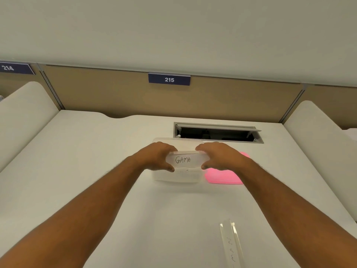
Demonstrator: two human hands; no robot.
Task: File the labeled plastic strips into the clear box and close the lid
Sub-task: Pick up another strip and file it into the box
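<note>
At the centre of the frame, your left hand [157, 156] and right hand [219, 156] hold a clear plastic strip hand-lettered "GAMA" [184, 160] by its two short ends. Each hand pinches an end, the thumb at the lower edge and the curled fingers over the upper edge, so the strip stands upright on its long edge with the lettering facing you. Both forearms reach in from the lower corners of the frame and converge on the strip, wrists roughly level, knuckles turned up.

The strip sits directly over the shallow clear plastic box [176, 176], whose near wall shows just below your thumbs and whose far rim shows just beyond your fingers. Whether the strip's lower edge touches the box floor cannot be told. A flat pink plastic lid [222, 176] lies on the white desk [87, 161] just right of the box, partly under your right hand.

A second clear plastic strip with handwriting [230, 246] lies flat on the desk at the lower right of the frame, well apart from the box. Beyond the box, a rectangular cable hatch [217, 132] stands open in the desk. On the tan partition [96, 89] behind it hangs a dark blue sign numbered 215 [169, 79]; another sign numbered 214 [16, 68] sits at the far left.
</note>
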